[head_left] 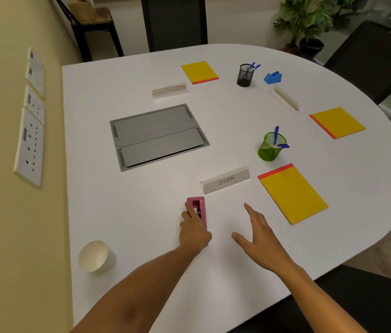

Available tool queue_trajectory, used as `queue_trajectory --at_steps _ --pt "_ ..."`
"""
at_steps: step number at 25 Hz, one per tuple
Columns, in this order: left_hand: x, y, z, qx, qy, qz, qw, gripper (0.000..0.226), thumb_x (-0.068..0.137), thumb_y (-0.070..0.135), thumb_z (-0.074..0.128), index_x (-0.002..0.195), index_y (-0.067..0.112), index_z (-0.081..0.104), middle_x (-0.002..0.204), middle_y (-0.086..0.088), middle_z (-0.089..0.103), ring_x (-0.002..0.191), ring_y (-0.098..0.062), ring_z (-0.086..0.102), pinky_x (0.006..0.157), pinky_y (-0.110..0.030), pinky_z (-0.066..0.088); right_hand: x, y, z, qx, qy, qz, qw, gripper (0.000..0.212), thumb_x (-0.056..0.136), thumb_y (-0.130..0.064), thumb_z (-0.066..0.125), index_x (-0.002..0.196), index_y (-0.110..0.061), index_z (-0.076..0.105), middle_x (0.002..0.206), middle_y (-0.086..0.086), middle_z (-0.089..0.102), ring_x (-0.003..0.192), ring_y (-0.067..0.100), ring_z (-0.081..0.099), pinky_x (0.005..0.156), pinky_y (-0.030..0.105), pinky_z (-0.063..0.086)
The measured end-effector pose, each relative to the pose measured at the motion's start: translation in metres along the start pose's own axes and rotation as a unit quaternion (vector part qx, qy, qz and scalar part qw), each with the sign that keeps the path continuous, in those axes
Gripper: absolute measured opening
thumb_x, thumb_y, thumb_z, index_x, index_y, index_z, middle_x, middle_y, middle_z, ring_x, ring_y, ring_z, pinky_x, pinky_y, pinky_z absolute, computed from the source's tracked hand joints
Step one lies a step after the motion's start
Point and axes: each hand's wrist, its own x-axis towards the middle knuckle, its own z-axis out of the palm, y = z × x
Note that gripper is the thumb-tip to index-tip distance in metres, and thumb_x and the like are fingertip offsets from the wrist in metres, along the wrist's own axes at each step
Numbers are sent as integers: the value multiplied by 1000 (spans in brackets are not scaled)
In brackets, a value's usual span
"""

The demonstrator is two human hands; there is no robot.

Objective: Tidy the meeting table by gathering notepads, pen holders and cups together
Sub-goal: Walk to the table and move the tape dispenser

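Your left hand [194,230] rests on the pink tape dispenser [199,210], fingers curled around it; whether the grip is fully closed cannot be told. Your right hand [258,236] hovers just beside it, fingers spread, holding nothing. To do this step well, slide the dispenser clear, then collect the nearest items first. The white cup [96,255] stands near the desk [141,212] edge, to the left of your left hand. The nearest yellow notepad [293,194] lies to the right of your right hand. Beyond it stands the green pen holder [271,147], then a second notepad [337,122]. Farthest are the black pen holder [245,75] and a third notepad [199,72].
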Motion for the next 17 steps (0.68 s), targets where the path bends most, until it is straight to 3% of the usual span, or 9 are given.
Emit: queue_trajectory --at_steps 4,9,11,17 --pt "15 -11 -14 50 -48 34 997 120 74 27 82 155 10 -5 145 -11 34 124 -30 49 94 -39 51 19 -23 22 -9 1 4 1000 87 93 -48 63 158 -35 7 166 -6 15 150 18 25 115 36 32" --pt "30 -30 -34 156 -70 115 979 77 77 25 75 138 11 31 129 -10 45 113 -28 50 85 -37 49 37 -40 43 -7 -23 -4 1000 87 93 -48 63 159 -37 6 166 -7 16 150 17 26 115 33 31" --pt "41 -40 -44 165 -86 143 972 69 77 22 74 133 12 36 124 -9 47 109 -28 51 79 -37 49 44 -46 50 4 -31 -7 999 87 93 -48 63 158 -37 7 165 -7 18 150 17 27 115 32 31" --pt "72 -61 -67 199 -86 206 954 57 79 17 73 127 13 42 121 -10 50 107 -29 52 80 -40 46 66 -63 72 17 -45 -14 999 91 93 -45 64 157 -37 1 164 -5 20 148 18 30 116 33 30"
